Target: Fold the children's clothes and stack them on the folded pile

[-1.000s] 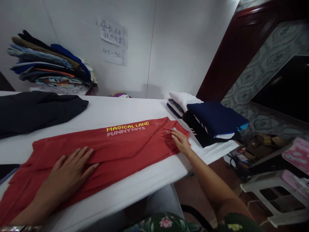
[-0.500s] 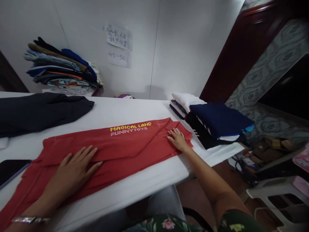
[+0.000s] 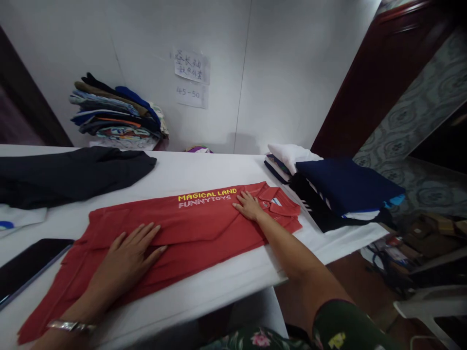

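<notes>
A white worktop stands before a pale panelled wall bearing handwritten sheets. The red shirt lies lengthwise near its front edge, the person's left hand and right hand flat upon it, each grip relaxed, fingers extended. A dark garment lies behind to the left; folded clothes sit right. Beyond are a dark-red door frame and patterned wallpaper.
</notes>
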Action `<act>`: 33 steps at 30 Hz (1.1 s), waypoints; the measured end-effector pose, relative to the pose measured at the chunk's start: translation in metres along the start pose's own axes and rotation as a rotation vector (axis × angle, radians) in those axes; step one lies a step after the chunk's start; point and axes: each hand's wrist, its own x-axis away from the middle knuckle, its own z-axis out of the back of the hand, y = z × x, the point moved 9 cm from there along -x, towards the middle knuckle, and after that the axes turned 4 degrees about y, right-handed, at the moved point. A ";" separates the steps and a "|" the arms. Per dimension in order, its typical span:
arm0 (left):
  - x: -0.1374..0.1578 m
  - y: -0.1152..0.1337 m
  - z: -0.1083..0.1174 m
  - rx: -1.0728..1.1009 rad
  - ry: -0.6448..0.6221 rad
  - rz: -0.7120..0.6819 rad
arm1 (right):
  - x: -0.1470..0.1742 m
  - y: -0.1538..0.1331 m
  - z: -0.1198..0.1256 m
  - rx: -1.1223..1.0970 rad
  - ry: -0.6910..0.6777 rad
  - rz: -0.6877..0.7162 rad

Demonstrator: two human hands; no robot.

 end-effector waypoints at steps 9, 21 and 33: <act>-0.001 0.004 0.008 0.059 -0.029 0.049 | 0.018 -0.033 0.006 0.030 0.062 0.070; -0.007 -0.052 0.038 0.090 -0.075 0.273 | 0.049 -0.084 -0.022 -0.044 0.108 0.369; -0.012 -0.136 0.042 0.435 0.001 0.773 | 0.049 -0.081 -0.027 -0.047 0.162 0.375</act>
